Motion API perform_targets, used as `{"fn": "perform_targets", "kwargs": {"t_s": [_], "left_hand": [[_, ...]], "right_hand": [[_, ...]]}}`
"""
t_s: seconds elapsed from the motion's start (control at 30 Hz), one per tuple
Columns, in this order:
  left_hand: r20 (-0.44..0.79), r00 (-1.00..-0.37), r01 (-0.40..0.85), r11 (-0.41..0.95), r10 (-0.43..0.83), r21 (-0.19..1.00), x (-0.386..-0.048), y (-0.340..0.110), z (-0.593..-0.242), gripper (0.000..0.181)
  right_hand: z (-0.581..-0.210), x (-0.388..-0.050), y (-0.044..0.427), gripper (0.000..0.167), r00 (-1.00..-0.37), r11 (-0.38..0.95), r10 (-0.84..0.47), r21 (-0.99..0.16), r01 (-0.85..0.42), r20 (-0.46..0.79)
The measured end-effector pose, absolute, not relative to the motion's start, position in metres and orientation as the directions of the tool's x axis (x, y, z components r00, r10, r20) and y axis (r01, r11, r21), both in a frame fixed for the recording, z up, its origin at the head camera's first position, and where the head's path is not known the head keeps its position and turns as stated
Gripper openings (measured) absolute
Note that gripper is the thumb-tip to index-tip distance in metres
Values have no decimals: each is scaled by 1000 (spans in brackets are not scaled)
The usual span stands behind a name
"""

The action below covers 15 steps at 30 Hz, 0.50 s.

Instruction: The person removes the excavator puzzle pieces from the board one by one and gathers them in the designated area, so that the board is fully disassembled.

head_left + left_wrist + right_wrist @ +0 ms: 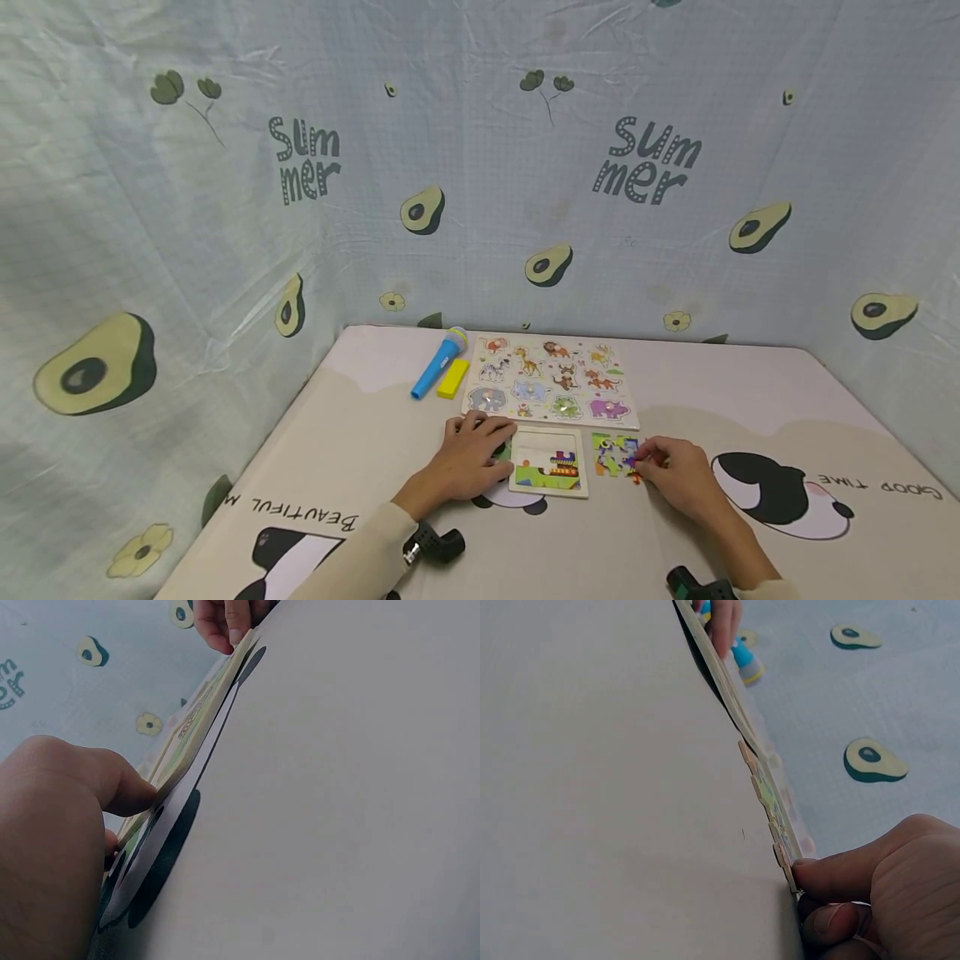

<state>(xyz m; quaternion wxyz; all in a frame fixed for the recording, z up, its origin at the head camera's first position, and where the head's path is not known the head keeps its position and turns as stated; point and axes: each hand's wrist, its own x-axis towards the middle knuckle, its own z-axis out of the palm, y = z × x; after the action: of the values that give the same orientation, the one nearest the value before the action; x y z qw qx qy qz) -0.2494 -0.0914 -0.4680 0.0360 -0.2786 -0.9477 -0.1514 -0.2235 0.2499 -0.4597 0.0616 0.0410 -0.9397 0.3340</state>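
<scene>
A framed puzzle board [549, 483] lies partly filled, with a red and dark picture above green pieces. My left hand [468, 458] rests at its left side, fingers spread and relaxed; in the left wrist view the left thumb [127, 784] touches the board's edge [187, 754]. To the right of the board lies a cluster of colourful puzzle pieces [611, 454]. At the cluster's right edge my right hand [678, 475] pinches a piece between thumb and fingers. The right wrist view shows the right thumb [840, 874] on the end of the row of pieces [766, 796].
Behind the framed board lies a larger animal puzzle board [551, 379]. A blue toy microphone [437, 365] and a yellow block [453, 379] lie to its left. A patterned cloth covers the table [570, 550], and a printed curtain [480, 150] hangs behind and at the sides.
</scene>
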Motion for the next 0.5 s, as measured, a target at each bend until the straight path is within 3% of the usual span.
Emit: {"fn": "perform_targets", "kwargs": {"t_s": [0.5], "left_hand": [[158, -839, 543, 793, 520, 275, -248, -92, -468, 60]], "right_hand": [[-461, -223, 249, 5, -983, 775, -33, -616, -140, 181]]}}
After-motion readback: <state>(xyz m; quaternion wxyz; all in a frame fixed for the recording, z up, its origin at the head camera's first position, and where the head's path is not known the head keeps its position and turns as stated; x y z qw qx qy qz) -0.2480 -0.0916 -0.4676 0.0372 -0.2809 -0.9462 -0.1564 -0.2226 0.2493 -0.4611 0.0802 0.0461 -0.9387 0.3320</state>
